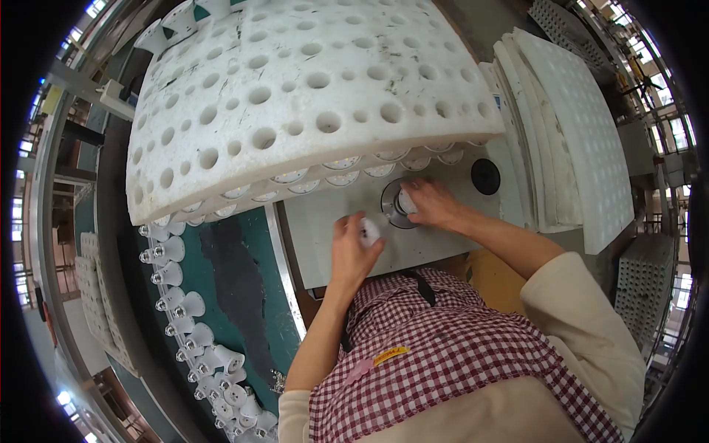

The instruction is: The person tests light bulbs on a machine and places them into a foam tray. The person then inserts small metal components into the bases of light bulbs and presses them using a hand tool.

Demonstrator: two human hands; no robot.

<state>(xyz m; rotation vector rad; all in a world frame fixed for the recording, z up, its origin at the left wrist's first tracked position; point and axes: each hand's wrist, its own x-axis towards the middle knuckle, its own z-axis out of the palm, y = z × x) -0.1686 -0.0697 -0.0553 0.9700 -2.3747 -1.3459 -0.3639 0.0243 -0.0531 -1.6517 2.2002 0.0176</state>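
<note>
My left hand (353,249) is closed around a small white bulb housing (370,232), held just above the light worktop (325,260). To its right, the fingers of my right hand (430,202) are bent around a white bulb part (406,201). That part sits at a round metal fixture (393,201) on the worktop, and my fingers partly cover it. A black disc (485,176) lies on the worktop to the right of my right hand.
A large white foam tray with holes (295,92) stands ahead, above several round LED pieces (341,179). Many white bulb housings (198,336) line the green table (221,295) at left. More foam boards (583,125) lean at right.
</note>
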